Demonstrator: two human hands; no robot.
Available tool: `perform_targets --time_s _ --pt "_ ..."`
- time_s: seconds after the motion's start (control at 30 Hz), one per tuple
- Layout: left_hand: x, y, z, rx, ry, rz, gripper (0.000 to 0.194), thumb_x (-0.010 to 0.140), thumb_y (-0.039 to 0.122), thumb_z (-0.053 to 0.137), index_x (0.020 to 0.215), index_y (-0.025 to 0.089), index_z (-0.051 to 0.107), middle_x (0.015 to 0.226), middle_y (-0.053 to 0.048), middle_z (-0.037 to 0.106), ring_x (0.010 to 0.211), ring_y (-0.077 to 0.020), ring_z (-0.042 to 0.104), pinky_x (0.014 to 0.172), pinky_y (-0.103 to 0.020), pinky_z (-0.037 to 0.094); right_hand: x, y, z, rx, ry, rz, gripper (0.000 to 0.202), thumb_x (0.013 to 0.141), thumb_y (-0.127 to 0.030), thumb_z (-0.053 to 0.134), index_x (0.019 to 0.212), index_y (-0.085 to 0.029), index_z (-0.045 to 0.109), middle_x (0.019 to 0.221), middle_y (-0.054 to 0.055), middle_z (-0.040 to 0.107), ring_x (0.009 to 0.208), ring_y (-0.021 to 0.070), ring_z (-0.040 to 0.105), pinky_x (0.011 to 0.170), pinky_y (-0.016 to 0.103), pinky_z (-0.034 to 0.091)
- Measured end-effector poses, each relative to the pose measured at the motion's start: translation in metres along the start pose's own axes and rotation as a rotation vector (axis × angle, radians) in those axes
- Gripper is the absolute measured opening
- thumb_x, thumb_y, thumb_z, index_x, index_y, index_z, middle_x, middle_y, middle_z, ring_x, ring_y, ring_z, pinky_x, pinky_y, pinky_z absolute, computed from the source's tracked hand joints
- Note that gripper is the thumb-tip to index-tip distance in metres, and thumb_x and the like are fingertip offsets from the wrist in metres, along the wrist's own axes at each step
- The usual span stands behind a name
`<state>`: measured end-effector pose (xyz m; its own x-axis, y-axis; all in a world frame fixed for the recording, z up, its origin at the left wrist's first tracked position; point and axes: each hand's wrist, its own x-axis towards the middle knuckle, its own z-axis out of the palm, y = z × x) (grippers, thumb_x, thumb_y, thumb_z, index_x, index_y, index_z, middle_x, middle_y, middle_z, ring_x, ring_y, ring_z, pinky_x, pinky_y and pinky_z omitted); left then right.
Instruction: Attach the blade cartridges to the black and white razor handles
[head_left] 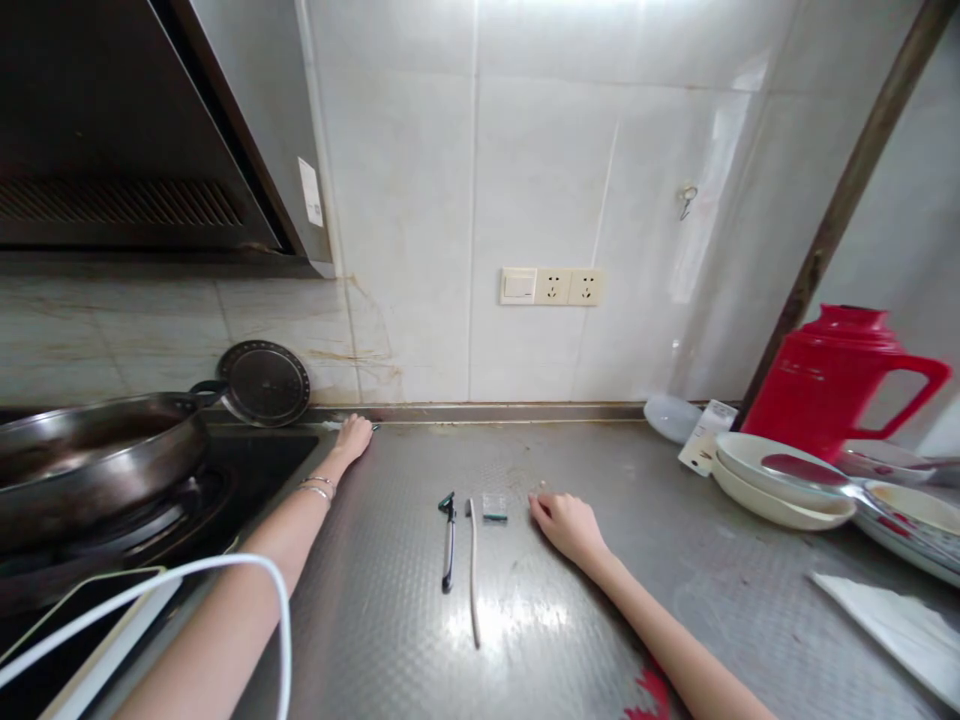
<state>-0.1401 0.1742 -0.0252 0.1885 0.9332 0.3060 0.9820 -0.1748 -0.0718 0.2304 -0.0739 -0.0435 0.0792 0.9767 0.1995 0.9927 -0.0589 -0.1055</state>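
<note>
My left hand [354, 438] reaches to the back of the steel counter, beside the stove. Its fingers are closed round a small dark item [376, 428], of which only a tip shows. My right hand [568, 522] rests on the counter right of centre, fingers curled together; whether anything is under them is hidden. Between the hands lie a razor [450, 540] with a dark head and slim handle, a thin pale stick [474, 575] with a small dark end, and a small clear case [495, 508] with a dark green strip.
On the left, a large pan [105, 455] sits on the stove, with a round dark disc [264, 383] behind. Stacked bowls [780, 495], a red flask [817, 385] and white paper [892, 625] stand or lie right. A white cable [279, 600] crosses my left arm.
</note>
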Motion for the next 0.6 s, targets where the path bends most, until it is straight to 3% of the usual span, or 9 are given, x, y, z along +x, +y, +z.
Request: perform_targets --time_s 0.37,0.47,0.6 --pt "-0.005 0.002 -0.003 -0.124 0.056 -0.031 0.026 0.076 0.017 0.045 0.075 0.009 0.069 0.091 -0.019 0.066 0.099 -0.0275 0.054 0.087 -0.034 0.038 0.001 0.002 0.002 0.003 0.007 -0.017 0.051 0.091 -0.04 0.024 0.074 -0.02 0.067 0.078 0.009 0.07 0.075 0.0192 0.064 0.057 0.023 0.036" --pt "-0.005 0.013 -0.01 -0.214 0.074 -0.054 0.027 0.077 0.017 0.043 0.075 0.01 0.07 0.087 -0.016 0.068 0.091 -0.0235 0.058 0.082 -0.03 0.039 0.001 0.003 0.002 -0.001 0.011 -0.019 0.052 0.091 -0.041 0.023 0.074 -0.019 0.067 0.077 0.009 0.069 0.073 0.0195 0.065 0.056 0.024 0.035" --pt "-0.006 0.043 -0.026 -0.378 0.072 -0.032 0.031 0.079 0.024 0.041 0.086 0.011 0.069 0.088 -0.01 0.069 0.078 -0.0163 0.06 0.069 -0.022 0.04 0.001 0.002 0.002 -0.005 0.02 -0.027 0.05 0.091 -0.039 0.024 0.073 -0.019 0.066 0.077 0.009 0.069 0.074 0.0201 0.065 0.056 0.024 0.035"
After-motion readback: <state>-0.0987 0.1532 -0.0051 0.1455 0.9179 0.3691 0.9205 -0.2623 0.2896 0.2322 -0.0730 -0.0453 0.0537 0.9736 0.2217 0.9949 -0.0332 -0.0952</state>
